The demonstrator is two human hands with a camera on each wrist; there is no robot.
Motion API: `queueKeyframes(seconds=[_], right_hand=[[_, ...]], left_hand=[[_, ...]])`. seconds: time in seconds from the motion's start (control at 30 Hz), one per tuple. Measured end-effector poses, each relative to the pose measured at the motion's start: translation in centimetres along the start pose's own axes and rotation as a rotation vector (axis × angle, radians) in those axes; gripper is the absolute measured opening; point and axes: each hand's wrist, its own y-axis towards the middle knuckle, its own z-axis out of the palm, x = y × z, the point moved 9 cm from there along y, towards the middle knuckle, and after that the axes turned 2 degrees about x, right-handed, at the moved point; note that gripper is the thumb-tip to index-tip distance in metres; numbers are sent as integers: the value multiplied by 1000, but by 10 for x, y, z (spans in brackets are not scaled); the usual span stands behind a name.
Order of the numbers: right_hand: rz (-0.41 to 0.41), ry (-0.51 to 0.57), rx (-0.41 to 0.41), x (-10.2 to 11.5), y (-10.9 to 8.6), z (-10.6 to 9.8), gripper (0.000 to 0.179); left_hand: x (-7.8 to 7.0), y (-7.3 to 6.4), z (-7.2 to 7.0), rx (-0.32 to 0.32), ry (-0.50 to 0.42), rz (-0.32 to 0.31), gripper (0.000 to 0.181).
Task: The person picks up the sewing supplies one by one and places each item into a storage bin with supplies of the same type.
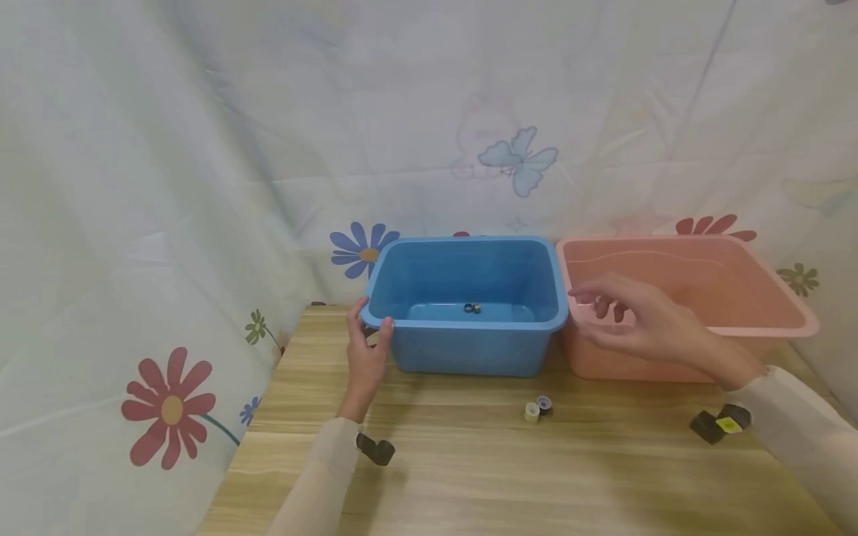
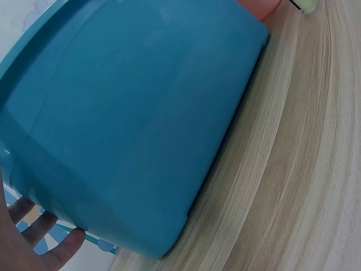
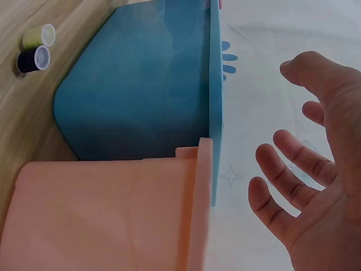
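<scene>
A blue plastic bin (image 1: 469, 348) stands on the table, and my left hand (image 1: 367, 365) holds it at its front left corner, thumb on the front of the rim and fingers along the side. Inside the bin lie two small dark and brownish pieces (image 1: 472, 308). My right hand (image 1: 633, 316) is in the air over the front left part of a pink bin (image 1: 757, 331), fingers loosely bent with nothing between them. In front of the bins, a pale yellow thread spool (image 1: 532, 412) and a dark thread spool (image 1: 544, 405) stand side by side, touching.
The two bins sit next to each other at the back of the wooden table (image 1: 469, 476), their rims meeting. Behind them hangs a pale curtain (image 1: 415, 149) printed with flowers and a butterfly. The table's left edge runs beside my left arm.
</scene>
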Motion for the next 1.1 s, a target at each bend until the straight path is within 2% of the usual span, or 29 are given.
queueKeyframes(seconds=[0.3,0.57,0.77,0.97,1.0,1.1], right_hand=[[-50,17,0,7,-18,4,60],[-16,33,44,10,-28,15,65],[-83,125,48,13,-32,26,68],[-49,189,80,9,-40,47,64],[-42,192,83,8,-41,51,63],[-31,212,98,4,-45,65,60]], left_hand=[[2,1,2,8,-26,-38,64],[-35,-10,0,26,-35,-47,63],[-34,-9,0,26,-30,-41,63],[-38,-10,-1,20,-22,-34,62],[-37,-10,-1,20,-20,-34,62],[-22,-5,0,14,-12,-35,63]])
